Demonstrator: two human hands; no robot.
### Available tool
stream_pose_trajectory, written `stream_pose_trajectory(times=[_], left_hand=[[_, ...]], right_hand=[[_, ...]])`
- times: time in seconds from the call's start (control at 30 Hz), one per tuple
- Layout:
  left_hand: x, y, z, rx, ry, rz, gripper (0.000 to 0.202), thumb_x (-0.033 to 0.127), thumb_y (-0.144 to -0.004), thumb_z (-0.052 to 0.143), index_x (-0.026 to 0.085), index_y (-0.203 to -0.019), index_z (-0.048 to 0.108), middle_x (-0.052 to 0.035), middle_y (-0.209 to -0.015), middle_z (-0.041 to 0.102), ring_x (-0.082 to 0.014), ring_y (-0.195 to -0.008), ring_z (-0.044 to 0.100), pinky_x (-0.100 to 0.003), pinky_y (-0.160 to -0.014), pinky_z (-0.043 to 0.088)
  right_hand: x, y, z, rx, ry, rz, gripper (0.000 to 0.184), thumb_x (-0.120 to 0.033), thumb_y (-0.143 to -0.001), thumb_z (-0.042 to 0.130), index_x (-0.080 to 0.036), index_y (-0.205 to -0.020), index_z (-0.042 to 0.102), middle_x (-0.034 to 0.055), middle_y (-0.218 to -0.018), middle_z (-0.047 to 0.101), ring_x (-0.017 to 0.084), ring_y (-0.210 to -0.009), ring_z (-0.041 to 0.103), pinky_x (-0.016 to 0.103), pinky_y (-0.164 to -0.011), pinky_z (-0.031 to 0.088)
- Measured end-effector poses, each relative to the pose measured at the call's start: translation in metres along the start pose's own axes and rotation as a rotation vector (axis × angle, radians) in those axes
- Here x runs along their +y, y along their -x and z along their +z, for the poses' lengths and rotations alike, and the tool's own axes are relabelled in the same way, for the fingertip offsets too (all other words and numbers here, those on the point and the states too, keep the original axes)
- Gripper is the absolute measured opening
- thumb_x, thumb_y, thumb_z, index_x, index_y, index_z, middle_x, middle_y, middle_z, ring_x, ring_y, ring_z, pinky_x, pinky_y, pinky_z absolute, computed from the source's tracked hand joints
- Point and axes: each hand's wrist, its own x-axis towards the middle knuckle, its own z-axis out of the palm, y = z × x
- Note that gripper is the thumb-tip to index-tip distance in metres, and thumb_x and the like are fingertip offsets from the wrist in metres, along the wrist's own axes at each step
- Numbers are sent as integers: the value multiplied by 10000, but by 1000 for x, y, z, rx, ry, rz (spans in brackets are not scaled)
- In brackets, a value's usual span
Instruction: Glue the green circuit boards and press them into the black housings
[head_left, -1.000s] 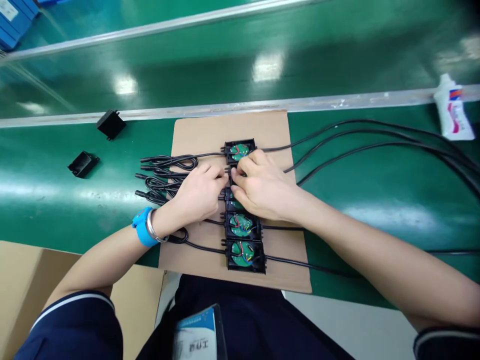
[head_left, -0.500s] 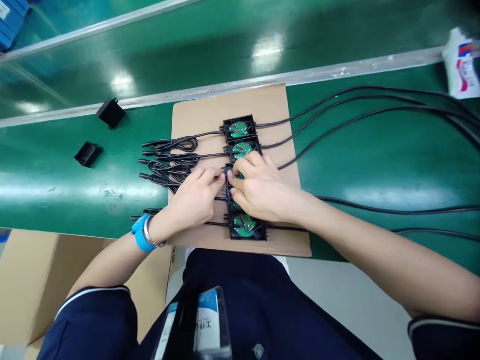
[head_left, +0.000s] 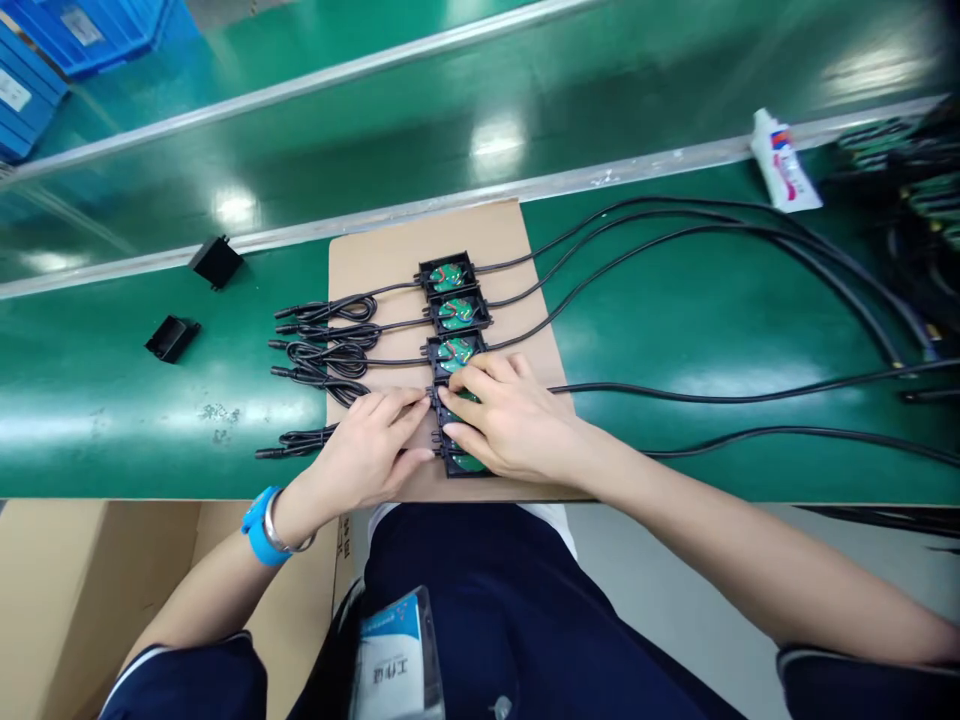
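Several open black plastic boxes stand in a column on a cardboard sheet [head_left: 442, 225], each visible one holding a round green circuit board. The top box [head_left: 448, 276], second box [head_left: 457, 313] and third box [head_left: 454, 353] show fully or nearly so. My right hand [head_left: 517, 420] bends over the fourth box [head_left: 437, 396], its fingertips at the left rim, hiding most of it and part of the lowest box [head_left: 466, 464]. My left hand [head_left: 371, 450] has its fingertips against the fourth box's left side, where the cable enters. What lies under the fingertips is hidden.
Coiled black cables [head_left: 330, 355] lie left of the boxes; long cables [head_left: 675, 230] run right. Two loose black housings, one upper [head_left: 216, 262] and one lower [head_left: 173, 338], sit at left. A white tube [head_left: 784, 165] leans by the rail. Blue bins [head_left: 90, 35] stand upper left.
Both hands have shifted from the third box to the fourth, leaving the third box's board uncovered. The view has swung right, showing boards and cables at the far right.
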Motion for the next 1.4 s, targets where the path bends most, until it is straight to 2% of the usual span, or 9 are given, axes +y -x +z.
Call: stream_pose_trajectory(times=[0.13,0.27,0.37,0.5,0.63,0.87,1.07,1.27,1.4], left_hand=[[-28,21,-20,63,-51,-7,896,638,-852,617,178,-1535,262,-189,-1497,384,-358,-1399,339,-524,-1131,329],[-51,38,-25,39,-204,-128,1263,856,-622,655,132,-1551,201,-266,-1476,354,-488,-1403,263,-627,-1088,278],[-57,39,-21,16,-247,-167,985,785,-719,643,145,-1430,409,-223,-1286,509,-427,-1227,474,-568,-985,343],[-52,41,-22,-22,-228,-185,483,569,-824,658,189,-1104,556,-98,-1019,607,-278,-918,601,-456,-833,340],[-47,41,-42,27,-202,-138,232,399,-889,624,196,-940,524,-25,-885,604,-188,-781,587,-383,-759,308],[-84,-10,-80,257,-312,-327,289,477,-847,639,200,-881,560,-35,-886,629,-214,-824,607,-398,-822,349],[-123,-33,-57,-3,-326,-312,1115,781,-515,768,165,-1377,419,-226,-1459,434,-463,-1353,362,-572,-1055,301],[-116,-28,-67,-230,-320,-372,615,574,-760,672,211,-1236,531,-102,-1128,662,-310,-985,649,-389,-806,488],[-118,-13,-87,-314,-380,-381,399,424,-812,576,243,-1168,584,-80,-1115,691,-299,-999,669,-372,-792,501]], right_hand=[[44,44,-23,159,-128,17,488,-441,-955,530,-165,-1354,573,145,-1186,634,290,-1085,532,474,-939,440],[67,89,-24,-1,-38,94,940,-743,-790,591,-152,-1495,399,241,-1433,447,429,-1252,453,594,-940,442],[67,102,-7,21,-18,93,682,-653,-846,600,-163,-1315,536,226,-1421,465,407,-1216,506,568,-906,469],[61,106,1,61,-104,87,283,-410,-957,557,-178,-1120,549,104,-1033,675,224,-891,662,349,-751,536],[65,92,-30,97,-32,78,227,-396,-984,512,-188,-1070,539,47,-876,675,161,-677,648,274,-533,465],[138,-6,-58,190,-39,105,335,-503,-946,514,-185,-990,609,72,-895,656,198,-790,624,308,-704,481],[202,-25,-29,-89,62,125,750,-675,-732,643,-202,-1311,584,200,-1344,528,416,-1230,468,545,-948,393],[176,-13,-37,-289,300,119,327,-145,-785,484,-98,-1081,613,145,-963,642,233,-797,587,333,-719,390],[149,-23,-64,-171,460,122,319,-190,-884,415,-143,-1133,608,135,-1089,609,145,-588,490,287,-508,219]])
